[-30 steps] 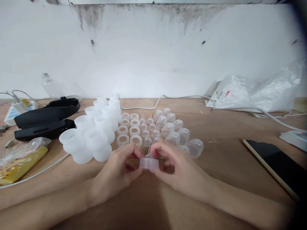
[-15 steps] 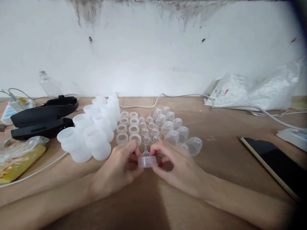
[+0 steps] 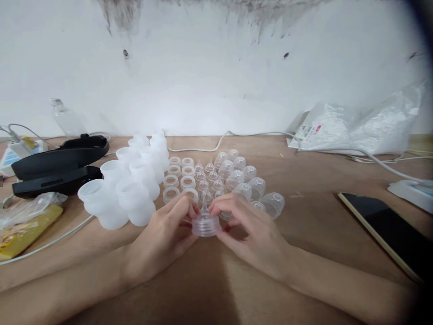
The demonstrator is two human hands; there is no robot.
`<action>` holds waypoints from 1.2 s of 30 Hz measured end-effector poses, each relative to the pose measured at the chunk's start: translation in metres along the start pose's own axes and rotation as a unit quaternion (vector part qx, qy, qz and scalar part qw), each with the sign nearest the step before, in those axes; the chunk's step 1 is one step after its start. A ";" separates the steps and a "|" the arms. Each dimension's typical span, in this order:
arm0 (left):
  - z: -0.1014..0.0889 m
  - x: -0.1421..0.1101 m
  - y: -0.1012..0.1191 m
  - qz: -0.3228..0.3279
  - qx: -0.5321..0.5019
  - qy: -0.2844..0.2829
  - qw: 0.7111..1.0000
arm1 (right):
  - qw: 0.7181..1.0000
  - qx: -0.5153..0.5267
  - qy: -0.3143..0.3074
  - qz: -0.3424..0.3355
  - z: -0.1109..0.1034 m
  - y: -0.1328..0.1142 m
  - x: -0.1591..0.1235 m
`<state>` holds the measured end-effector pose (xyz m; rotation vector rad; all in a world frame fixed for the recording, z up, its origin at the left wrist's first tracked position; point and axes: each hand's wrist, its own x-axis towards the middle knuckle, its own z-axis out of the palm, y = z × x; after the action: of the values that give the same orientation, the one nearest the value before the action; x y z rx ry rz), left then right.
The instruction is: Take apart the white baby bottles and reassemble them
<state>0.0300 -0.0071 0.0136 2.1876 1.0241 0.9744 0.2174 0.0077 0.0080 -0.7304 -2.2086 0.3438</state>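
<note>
Ring point(image 3: 206, 227) between 2 hands point(image 3: 166, 231)

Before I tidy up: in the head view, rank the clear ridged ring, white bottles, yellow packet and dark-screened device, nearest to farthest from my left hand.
1. Clear ridged ring: held in left hand and right hand.
2. White bottles: just left.
3. Yellow packet: farther left.
4. Dark-screened device: far right.

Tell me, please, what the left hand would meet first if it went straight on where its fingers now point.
The clear ring, which the left hand touches at its near side; just beyond it, probably the right hand, though depth is hard to judge.
</note>
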 end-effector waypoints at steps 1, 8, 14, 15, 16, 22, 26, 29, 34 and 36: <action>0.000 0.000 0.000 0.003 0.005 0.002 1.000 | 1.000 -0.003 0.007 -0.003 0.000 0.000 0.000; 0.005 0.001 -0.002 0.001 0.047 0.030 0.998 | 0.996 -0.072 0.021 -0.046 0.001 -0.001 0.000; 0.009 0.002 -0.003 0.001 0.013 0.063 0.998 | 0.993 -0.105 0.022 -0.054 0.000 -0.004 0.000; 0.010 0.002 -0.003 -0.010 -0.019 0.053 0.998 | 0.993 -0.104 0.021 -0.054 -0.001 -0.005 0.001; 0.011 0.002 -0.002 -0.025 -0.056 0.042 0.997 | 0.993 -0.101 0.019 -0.055 -0.002 -0.005 0.002; 0.011 0.000 0.002 -0.068 -0.104 0.042 0.991 | 0.997 -0.058 -0.004 -0.046 -0.008 -0.006 0.002; 0.007 0.001 0.006 -0.104 -0.105 0.040 0.988 | 1.000 -0.001 0.009 0.001 -0.006 -0.003 0.002; 0.005 0.002 0.012 -0.110 -0.095 0.012 0.989 | 1.000 0.008 -0.008 0.028 -0.006 -0.004 0.006; 0.001 0.006 0.018 -0.132 -0.097 -0.011 0.987 | 0.990 0.047 -0.077 0.106 -0.005 -0.011 0.010; 0.001 0.008 0.016 -0.149 -0.118 -0.012 0.982 | 0.982 0.075 -0.069 0.159 -0.004 -0.013 0.009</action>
<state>0.0412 -0.0098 0.0277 1.7876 1.1236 0.8776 0.2098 0.0028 0.0220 -1.0028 -2.1632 0.7325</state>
